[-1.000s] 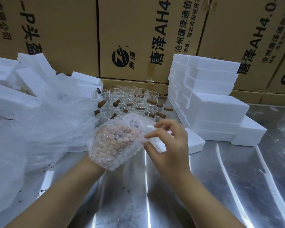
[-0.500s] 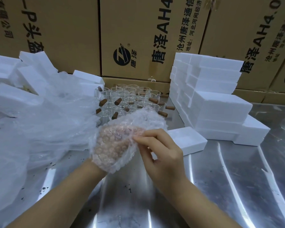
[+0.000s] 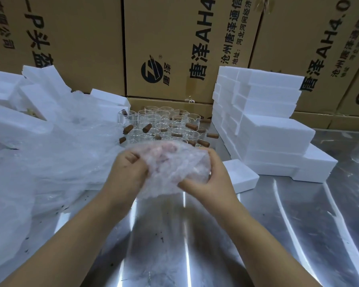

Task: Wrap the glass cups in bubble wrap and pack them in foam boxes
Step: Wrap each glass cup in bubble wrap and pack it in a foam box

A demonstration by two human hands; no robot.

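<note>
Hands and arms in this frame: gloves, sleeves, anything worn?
Left hand and right hand are bare, no gloves. Left forearm and right forearm are uncovered to the frame edge, no sleeves in view. No rings, watch or wristbands show.

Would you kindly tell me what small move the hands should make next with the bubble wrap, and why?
Probably tuck the loose lower edge of the bubble wrap inward: the left hand and right hand grip it from both sides above the table, yet a flap hangs loose between the wrists. Blur hides what is inside.
</note>
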